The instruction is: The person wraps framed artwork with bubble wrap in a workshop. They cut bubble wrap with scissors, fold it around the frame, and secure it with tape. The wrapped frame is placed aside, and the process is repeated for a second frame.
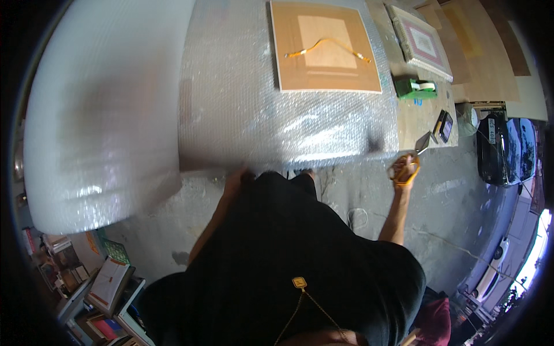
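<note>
My right hand point(406, 168) is closed around the yellow-orange handles of a pair of scissors point(424, 142), just off the table's near right corner. The blades point up and to the right, slightly spread. My left hand point(238, 177) is at the near table edge, by the border of a bubble wrap sheet point(231, 115); its fingers are too dark and hidden to read. On that sheet lies a framed picture point(329, 78), back side up, with an orange cord point(329, 40) strung across it. A big roll of bubble wrap point(104, 127) stands at the left.
On the right of the table point(412, 130) are a green tape dispenser point(415, 88), a dark phone point(445, 128) and a patterned frame point(421, 43). Boards point(485, 57) lean beyond. Stacked items point(107, 282) sit at lower left. A dark car point(502, 150) is at the far right.
</note>
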`<state>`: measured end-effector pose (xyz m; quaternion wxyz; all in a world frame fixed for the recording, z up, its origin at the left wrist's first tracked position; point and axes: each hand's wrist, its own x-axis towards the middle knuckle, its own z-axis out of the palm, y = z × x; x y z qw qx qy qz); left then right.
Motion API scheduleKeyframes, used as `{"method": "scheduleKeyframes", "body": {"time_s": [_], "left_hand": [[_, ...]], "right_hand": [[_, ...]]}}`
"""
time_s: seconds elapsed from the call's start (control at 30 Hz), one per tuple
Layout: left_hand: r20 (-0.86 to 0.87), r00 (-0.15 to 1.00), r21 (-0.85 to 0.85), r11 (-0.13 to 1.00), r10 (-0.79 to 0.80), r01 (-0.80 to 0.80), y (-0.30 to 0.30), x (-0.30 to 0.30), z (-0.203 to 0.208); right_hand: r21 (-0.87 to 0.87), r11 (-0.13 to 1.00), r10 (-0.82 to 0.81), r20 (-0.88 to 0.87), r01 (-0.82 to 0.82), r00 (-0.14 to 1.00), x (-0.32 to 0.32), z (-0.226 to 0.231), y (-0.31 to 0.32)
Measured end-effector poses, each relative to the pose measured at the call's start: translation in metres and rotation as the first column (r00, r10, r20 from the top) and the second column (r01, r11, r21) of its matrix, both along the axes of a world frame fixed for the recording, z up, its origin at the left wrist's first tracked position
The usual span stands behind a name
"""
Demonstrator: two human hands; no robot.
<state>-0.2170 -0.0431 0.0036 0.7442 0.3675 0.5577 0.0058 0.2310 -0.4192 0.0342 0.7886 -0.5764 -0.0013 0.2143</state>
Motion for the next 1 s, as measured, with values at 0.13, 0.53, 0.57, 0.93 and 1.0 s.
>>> {"method": "scheduleKeyframes", "body": {"time_s": [0.13,0.53,0.57,0.93,1.0], "left_hand": [[0.301,0.954,-0.086,0.996,0.001,0.026,0.01,-0.022,-0.023],[0.185,0.979,0.062,0.993,0.091,-0.104,0.0,-0.028,-0.011],[0.196,0.978,0.08,0.993,0.072,-0.089,0.0,-0.028,-0.004],[0.309,0.949,0.09,0.992,0.057,-0.089,0.008,-0.032,-0.004],[0.267,0.964,0.122,0.992,-0.006,-0.028,0.014,-0.036,-0.012]], "right_hand": [[-0.117,0.959,0.234,-0.188,-0.258,0.954,-0.203,0.059,0.098],[-0.189,0.63,0.594,-0.507,-0.753,0.625,-0.43,0.008,0.188],[-0.185,0.643,0.615,-0.454,-0.743,0.645,-0.431,-0.002,0.2],[-0.237,0.792,0.494,-0.292,-0.563,0.819,-0.445,-0.018,0.249],[-0.179,0.802,0.495,-0.336,-0.57,0.801,-0.44,-0.014,0.254]]}}
